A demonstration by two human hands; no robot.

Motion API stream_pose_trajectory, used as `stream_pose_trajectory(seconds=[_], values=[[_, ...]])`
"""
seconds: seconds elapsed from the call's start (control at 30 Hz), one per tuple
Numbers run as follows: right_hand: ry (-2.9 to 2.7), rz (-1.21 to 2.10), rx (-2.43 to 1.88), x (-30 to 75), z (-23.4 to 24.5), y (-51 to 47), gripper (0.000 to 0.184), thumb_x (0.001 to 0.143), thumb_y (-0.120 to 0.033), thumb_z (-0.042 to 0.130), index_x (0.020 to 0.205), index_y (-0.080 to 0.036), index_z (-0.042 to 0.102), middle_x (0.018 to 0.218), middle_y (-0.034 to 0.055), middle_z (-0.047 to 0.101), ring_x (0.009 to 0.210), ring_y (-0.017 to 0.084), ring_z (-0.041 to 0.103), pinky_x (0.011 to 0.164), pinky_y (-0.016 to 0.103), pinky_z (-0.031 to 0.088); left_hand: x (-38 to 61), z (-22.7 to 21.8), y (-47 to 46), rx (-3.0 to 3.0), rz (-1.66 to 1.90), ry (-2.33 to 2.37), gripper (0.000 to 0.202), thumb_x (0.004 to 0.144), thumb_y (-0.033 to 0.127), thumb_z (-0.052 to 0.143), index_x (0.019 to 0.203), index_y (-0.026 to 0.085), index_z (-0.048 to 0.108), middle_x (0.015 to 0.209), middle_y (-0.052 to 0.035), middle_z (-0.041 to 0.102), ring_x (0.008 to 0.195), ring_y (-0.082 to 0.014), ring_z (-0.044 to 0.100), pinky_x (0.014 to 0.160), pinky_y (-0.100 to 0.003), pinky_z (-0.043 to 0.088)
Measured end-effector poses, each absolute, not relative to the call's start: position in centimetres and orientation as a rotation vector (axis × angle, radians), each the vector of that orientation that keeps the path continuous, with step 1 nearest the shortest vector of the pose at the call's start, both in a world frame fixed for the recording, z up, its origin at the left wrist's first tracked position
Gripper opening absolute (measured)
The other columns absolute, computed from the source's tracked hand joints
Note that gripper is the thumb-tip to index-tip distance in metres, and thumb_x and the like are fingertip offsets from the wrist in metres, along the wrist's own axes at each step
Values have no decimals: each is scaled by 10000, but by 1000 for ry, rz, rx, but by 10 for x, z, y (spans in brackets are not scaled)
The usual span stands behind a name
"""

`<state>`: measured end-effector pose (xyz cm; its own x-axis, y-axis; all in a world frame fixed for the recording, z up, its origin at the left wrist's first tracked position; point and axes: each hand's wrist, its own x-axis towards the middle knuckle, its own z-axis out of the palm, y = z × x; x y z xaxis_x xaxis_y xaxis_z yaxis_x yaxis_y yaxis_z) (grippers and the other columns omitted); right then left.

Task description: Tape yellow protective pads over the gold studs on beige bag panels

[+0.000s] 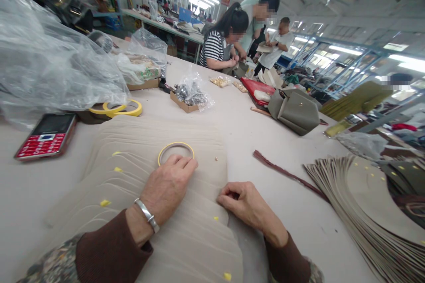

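My left hand, with a silver bracelet on the wrist, rests on a fanned stack of beige leather pieces; its fingertips touch the near rim of a thin yellow tape ring lying on the stack. My right hand lies at the stack's right edge with fingers curled together in a pinch; what it pinches is too small to make out. A small metal stud sits on the top piece, just right of the ring. Little yellow stickers dot the pieces.
A red phone lies at left beside tape rolls and large plastic bags. A box of hardware, an olive handbag, a maroon strip and another fanned stack lie to the right. Co-workers stand at the far end.
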<state>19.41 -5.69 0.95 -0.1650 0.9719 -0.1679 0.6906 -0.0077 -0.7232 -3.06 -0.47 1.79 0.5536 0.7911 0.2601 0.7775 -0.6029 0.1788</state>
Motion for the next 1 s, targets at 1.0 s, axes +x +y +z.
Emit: stream_pose_trajectory(seconds=[1.0], values=[[-1720, 305, -1321, 144, 12, -63, 131, 780, -127, 544, 709, -175, 644, 609, 11, 647, 521, 117, 577, 527, 220, 464, -25, 10, -23, 2681, 825, 927, 201, 972, 176, 365, 884, 209, 543, 694, 25, 620, 603, -129, 601, 519, -237, 386]])
